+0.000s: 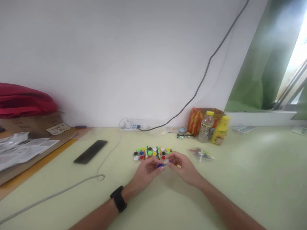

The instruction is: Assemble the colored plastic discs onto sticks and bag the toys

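One small blue piece (160, 165), deep blue and rounded, is pinched between thumb and index finger of the left hand (145, 172), in front of a cluster of small pots (154, 154) with coloured lids. A thin blue strip (164, 164) is seen running from it toward the right hand (183, 168), whose fingers are curled close together; whether the strip is gripped by them cannot be told. A trace of blue is also glimpsed between those fingers. The outline of the piece is partly covered by the left fingers and is too small to be read in detail. The nearest pots are partly hidden by both hands, and both forearms are cut off by the lower edge.
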The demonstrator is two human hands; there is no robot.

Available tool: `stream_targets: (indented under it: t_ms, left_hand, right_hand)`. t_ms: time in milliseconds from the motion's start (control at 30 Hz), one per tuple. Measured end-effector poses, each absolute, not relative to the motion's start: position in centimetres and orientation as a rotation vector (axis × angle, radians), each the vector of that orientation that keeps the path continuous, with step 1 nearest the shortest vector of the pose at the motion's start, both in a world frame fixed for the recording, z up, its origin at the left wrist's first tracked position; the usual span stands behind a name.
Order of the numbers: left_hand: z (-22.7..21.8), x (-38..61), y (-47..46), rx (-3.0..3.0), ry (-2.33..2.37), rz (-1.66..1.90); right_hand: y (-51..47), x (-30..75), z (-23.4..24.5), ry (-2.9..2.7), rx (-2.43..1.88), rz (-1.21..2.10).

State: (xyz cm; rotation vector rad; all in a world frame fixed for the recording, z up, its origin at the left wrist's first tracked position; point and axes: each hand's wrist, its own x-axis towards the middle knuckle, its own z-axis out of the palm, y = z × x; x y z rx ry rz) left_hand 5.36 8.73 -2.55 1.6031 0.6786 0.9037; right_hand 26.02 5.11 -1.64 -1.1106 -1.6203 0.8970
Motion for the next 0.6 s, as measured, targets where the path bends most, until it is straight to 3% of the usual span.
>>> stream_targets:
  t_ms: [367, 600]
  left_hand:
    - [-3.1, 5.1, 9.5, 1.359, 0.656, 0.952]
    - [-2.6, 5.2, 9.5, 1.256, 0.675, 0.966]
  right_hand:
    - [5.1, 26.3, -1.7, -1.53, -1.094, 0.766]
    - [4.2, 25.2, -2.0, -1.515, -0.998, 0.874]
